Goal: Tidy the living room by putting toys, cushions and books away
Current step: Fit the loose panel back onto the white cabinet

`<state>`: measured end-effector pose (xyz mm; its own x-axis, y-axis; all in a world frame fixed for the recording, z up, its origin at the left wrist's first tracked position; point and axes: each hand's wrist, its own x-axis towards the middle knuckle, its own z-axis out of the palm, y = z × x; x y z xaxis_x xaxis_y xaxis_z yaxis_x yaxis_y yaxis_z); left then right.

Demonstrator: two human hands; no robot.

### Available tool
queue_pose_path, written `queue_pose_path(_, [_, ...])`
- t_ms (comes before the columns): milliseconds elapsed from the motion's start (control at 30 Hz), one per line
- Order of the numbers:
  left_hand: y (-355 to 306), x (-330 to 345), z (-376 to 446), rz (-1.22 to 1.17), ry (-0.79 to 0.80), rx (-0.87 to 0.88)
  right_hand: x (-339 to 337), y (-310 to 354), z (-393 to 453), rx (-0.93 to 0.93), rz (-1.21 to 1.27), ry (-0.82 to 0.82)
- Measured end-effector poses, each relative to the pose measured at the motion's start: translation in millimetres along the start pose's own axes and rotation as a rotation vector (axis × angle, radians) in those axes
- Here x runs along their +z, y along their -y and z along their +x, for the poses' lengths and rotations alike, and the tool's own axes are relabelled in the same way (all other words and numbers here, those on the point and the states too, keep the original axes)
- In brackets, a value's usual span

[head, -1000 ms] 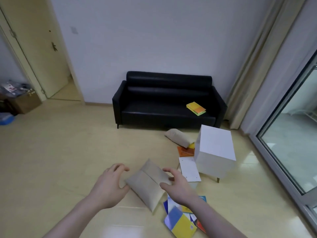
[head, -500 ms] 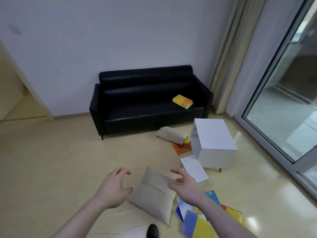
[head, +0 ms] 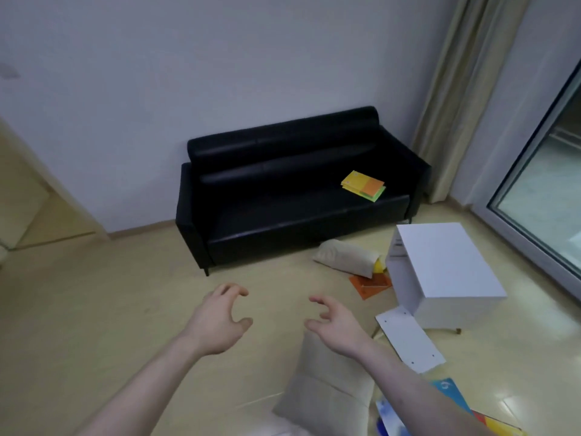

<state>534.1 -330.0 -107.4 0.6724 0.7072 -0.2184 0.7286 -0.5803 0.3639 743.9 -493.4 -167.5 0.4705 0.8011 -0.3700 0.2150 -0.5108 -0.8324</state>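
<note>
A beige cushion [head: 320, 385] lies on the floor below my hands, partly hidden by my right forearm. My left hand [head: 220, 322] and my right hand [head: 333, 325] hover above the floor with fingers loosely curled, holding nothing and not touching the cushion. A second beige cushion [head: 345, 258] lies on the floor in front of the black sofa [head: 283, 196]. Yellow and orange books [head: 363, 185] rest on the sofa seat. An orange book [head: 371, 284] lies under the second cushion's edge. Colourful books [head: 449, 404] are scattered at the lower right.
A white side table [head: 446, 269] stands tilted to the right of the cushions, with a white board [head: 408, 341] flat on the floor beside it. A glass sliding door [head: 547, 196] and curtain [head: 456, 99] line the right wall. An open doorway [head: 28, 199] is at the left.
My hands have let go of the near cushion and lifted above it. The view has swung up and left, so the cushion now sits lower in the frame.
</note>
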Motion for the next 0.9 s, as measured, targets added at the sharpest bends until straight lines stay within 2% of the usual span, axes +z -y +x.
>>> queue_pose_path(167, [39.7, -22.3, 75.7, -0.029, 0.026, 0.034, -0.9, 42.6, 72.2, 0.003, 0.004, -0.051])
queue_pose_path(333, [80.7, -41.1, 153.3, -0.024, 0.074, 0.108, 9.8, 56.9, 133.9, 0.064, 0.033, -0.132])
queue_pose_path(567, [141.2, -88.6, 276.5, 0.072, 0.178, 0.268, 52.3, 106.3, 212.4, 0.148, 0.112, -0.323])
queue_pose_path(733, [137.4, -99.4, 327.4, 0.105, 0.247, 0.381, 59.6, 115.4, 228.3, 0.211, 0.142, -0.43])
queue_pose_path(900, [118.2, -104.7, 381.8, 0.119, 0.305, 0.506, 35.6, 116.1, 242.9, 0.282, 0.152, -0.56])
